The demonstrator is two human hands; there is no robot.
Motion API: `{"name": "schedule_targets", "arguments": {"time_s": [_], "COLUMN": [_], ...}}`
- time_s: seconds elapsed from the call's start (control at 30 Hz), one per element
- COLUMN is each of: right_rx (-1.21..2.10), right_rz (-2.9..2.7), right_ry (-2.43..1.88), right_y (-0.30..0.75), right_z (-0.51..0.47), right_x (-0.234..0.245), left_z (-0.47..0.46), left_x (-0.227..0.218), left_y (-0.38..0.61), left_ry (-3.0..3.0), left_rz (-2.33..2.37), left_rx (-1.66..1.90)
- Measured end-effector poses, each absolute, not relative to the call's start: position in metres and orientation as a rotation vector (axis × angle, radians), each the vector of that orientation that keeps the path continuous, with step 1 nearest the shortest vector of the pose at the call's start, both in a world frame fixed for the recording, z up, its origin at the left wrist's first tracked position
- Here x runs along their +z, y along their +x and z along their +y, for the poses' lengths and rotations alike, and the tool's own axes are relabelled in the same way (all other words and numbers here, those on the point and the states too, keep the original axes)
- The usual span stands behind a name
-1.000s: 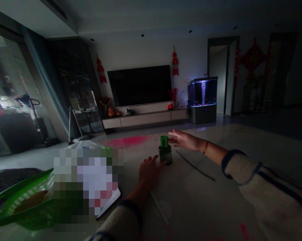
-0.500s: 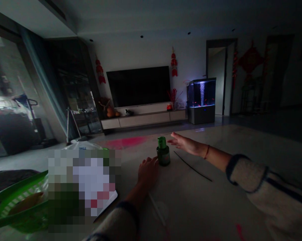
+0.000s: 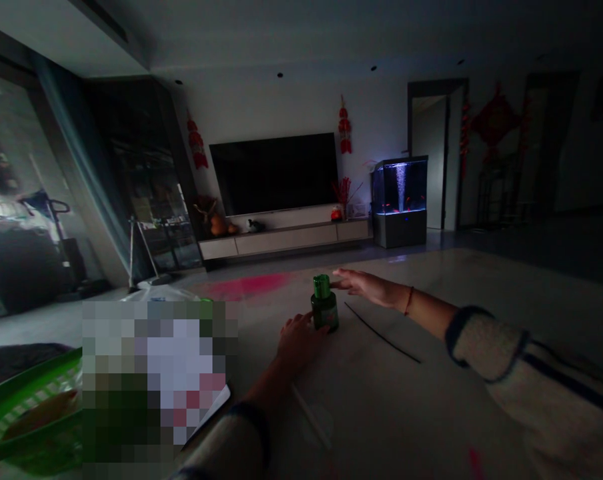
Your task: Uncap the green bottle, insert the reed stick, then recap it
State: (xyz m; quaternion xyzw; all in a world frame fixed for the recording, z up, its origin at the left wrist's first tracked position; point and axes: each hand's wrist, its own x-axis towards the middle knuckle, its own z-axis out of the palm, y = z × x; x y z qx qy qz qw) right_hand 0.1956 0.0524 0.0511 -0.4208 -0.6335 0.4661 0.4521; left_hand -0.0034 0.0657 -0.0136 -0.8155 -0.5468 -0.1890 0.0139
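Observation:
A small dark green bottle (image 3: 325, 312) with a shiny green cap (image 3: 322, 286) stands upright on the table. My left hand (image 3: 301, 340) grips its lower part from the left, thumb across the front and fingers at the side. To the right of the cap, my right hand (image 3: 369, 287) reaches in with fingers stretched out, palm down. Its fingertips are close to the cap; whether they touch it I cannot tell. A thin black stick (image 3: 381, 332) lies on the table below my right hand. A pale, thin rod (image 3: 311, 417) lies near my left forearm.
At the left are a green plastic basket (image 3: 36, 433) and a blurred-out patch covering several things, with a tablet-like edge (image 3: 216, 407) showing. A pink patch (image 3: 251, 285) marks the table's far side. Beyond stand a television (image 3: 276, 173), a low cabinet (image 3: 281, 239) and a lit fish tank (image 3: 400, 190).
My left hand has closed round the bottle's base, its thumb now in front. My right hand has moved slightly left and down, nearer the cap. The view has shifted slightly.

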Motion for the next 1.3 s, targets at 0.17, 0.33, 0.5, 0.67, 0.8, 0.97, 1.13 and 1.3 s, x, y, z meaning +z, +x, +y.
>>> {"name": "schedule_targets", "arguments": {"time_s": [0.17,0.33,0.5,0.67,0.8,0.97,1.13,1.3], "right_rx": [1.140,1.023,0.910,0.873,0.908,0.742,0.958,1.055], "right_rz": [-1.552,-1.515,-1.508,-1.415,-1.534,-1.410,-1.558,-1.648], "right_ry": [-1.121,-1.121,-1.192,-1.232,-1.156,-1.325,-1.067,-0.909], "right_y": [0.208,0.201,0.198,0.197,0.188,0.190,0.183,0.176], "right_z": [0.054,0.058,0.064,0.063,0.056,0.061,0.068,0.067], "right_x": [0.060,0.053,0.050,0.053,0.052,0.050,0.034,0.024], "left_z": [0.072,0.072,0.074,0.072,0.071,0.075,0.078,0.076], "left_x": [-0.015,-0.016,-0.018,-0.016,-0.015,-0.019,-0.022,-0.021], "left_y": [-0.001,0.000,0.000,0.000,0.001,-0.001,-0.001,-0.002], "left_ry": [-2.565,-2.552,-2.566,-2.563,-2.563,-2.582,-2.575,-2.573], "left_rz": [-1.786,-1.793,-1.783,-1.797,-1.800,-1.831,-1.841,-1.830], "left_rx": [-0.660,-0.726,-0.746,-0.746,-0.753,-0.814,-0.850,-0.876]}}
